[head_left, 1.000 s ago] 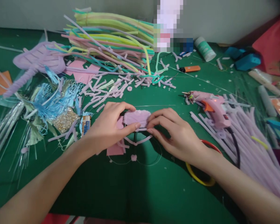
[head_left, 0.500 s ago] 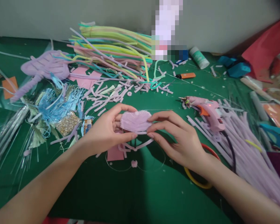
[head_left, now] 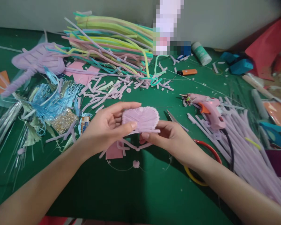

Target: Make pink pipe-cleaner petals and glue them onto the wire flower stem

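A flat, rounded lilac pipe-cleaner piece [head_left: 141,116], ridged and fuzzy at its edge, is held above the table. My left hand [head_left: 110,123] grips its left side, thumb across the front and fingers behind. At its lower right edge, my right hand [head_left: 170,136] pinches with the thumb below a short lilac pipe-cleaner strip [head_left: 152,131] that runs along the bottom. Just beneath lie bent lilac pipe cleaners [head_left: 137,148], a pink paper square [head_left: 114,151] and a thin wire ring with a small pink bead-like bit [head_left: 136,164].
Scissors [head_left: 174,120] with red and yellow handles lie partly under my right forearm. A pink glue gun [head_left: 212,109] rests at right on lilac pipe cleaners [head_left: 250,140]. Behind are coloured pipe-cleaner bundles [head_left: 107,40], cut scraps [head_left: 105,92] and an orange lighter [head_left: 188,72]. Blue tassels [head_left: 48,100] lie left.
The lilac piece has shifted slightly right and turned more face-on. My right fingers have moved from its right side to its lower edge, and the scissors' blades have come into view.
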`<action>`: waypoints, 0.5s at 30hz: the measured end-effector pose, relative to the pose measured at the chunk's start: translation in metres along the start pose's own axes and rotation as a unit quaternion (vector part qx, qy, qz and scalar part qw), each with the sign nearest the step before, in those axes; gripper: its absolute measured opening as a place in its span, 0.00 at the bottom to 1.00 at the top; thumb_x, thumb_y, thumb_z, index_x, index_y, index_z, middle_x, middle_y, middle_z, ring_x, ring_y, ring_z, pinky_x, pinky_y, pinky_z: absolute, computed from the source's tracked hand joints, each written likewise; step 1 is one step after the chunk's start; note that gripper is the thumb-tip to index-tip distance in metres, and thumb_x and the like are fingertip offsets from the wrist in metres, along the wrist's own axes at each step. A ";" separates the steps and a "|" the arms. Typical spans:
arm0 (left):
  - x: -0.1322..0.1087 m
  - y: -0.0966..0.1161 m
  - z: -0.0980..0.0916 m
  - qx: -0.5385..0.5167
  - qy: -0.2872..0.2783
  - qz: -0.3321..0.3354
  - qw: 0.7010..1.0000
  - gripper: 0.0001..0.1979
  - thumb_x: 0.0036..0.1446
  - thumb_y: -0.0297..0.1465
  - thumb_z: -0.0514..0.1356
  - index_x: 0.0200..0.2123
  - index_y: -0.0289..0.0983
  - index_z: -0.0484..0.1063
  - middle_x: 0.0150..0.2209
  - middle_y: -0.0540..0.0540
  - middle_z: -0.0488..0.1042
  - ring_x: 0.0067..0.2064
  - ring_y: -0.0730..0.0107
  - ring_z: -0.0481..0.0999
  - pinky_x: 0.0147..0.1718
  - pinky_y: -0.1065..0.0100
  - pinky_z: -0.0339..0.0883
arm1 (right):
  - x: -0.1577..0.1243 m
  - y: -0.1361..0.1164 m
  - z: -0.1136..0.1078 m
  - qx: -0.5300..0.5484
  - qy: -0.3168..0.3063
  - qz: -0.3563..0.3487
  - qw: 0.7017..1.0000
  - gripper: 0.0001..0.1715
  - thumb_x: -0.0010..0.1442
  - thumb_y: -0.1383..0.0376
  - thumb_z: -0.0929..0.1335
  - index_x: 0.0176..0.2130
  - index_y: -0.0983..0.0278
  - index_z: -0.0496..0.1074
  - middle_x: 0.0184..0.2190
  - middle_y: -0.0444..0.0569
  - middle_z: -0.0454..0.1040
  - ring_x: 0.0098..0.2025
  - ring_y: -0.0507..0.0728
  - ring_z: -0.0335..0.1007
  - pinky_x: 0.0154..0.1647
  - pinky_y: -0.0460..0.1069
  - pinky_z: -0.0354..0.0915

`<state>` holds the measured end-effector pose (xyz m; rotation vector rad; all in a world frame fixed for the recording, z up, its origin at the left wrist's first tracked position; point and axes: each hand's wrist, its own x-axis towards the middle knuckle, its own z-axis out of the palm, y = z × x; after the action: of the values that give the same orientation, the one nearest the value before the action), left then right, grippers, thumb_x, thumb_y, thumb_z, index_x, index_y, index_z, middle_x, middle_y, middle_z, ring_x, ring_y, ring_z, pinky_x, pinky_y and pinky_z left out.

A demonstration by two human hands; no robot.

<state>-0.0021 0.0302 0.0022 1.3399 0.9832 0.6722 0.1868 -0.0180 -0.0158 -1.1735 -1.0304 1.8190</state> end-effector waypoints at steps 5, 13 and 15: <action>-0.001 0.002 -0.003 0.010 -0.011 0.004 1.000 0.23 0.57 0.28 0.62 0.56 0.41 0.70 0.51 0.46 0.78 0.49 0.61 0.79 0.47 0.66 0.74 | -0.002 -0.003 -0.001 0.031 0.002 -0.013 0.999 0.12 0.54 0.62 0.75 0.40 0.61 0.78 0.34 0.44 0.81 0.37 0.53 0.78 0.41 0.49 0.75; -0.005 -0.005 -0.004 -0.053 -0.075 0.021 0.996 0.31 0.51 0.27 0.68 0.58 0.44 0.65 0.52 0.49 0.76 0.52 0.65 0.76 0.48 0.70 0.73 | -0.003 -0.004 0.000 0.013 0.033 -0.025 0.999 0.08 0.56 0.62 0.74 0.37 0.62 0.78 0.29 0.43 0.79 0.32 0.51 0.77 0.37 0.46 0.74; -0.005 -0.006 -0.005 -0.042 -0.080 0.017 0.996 0.31 0.51 0.27 0.68 0.58 0.45 0.64 0.52 0.49 0.76 0.51 0.65 0.77 0.47 0.71 0.74 | -0.002 -0.004 0.000 0.014 0.031 -0.020 0.999 0.07 0.55 0.62 0.74 0.36 0.63 0.78 0.28 0.43 0.79 0.31 0.51 0.77 0.37 0.47 0.74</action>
<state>-0.0095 0.0268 -0.0022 1.3174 0.7959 0.6159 0.1877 -0.0184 -0.0114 -1.1766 -0.9833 1.7491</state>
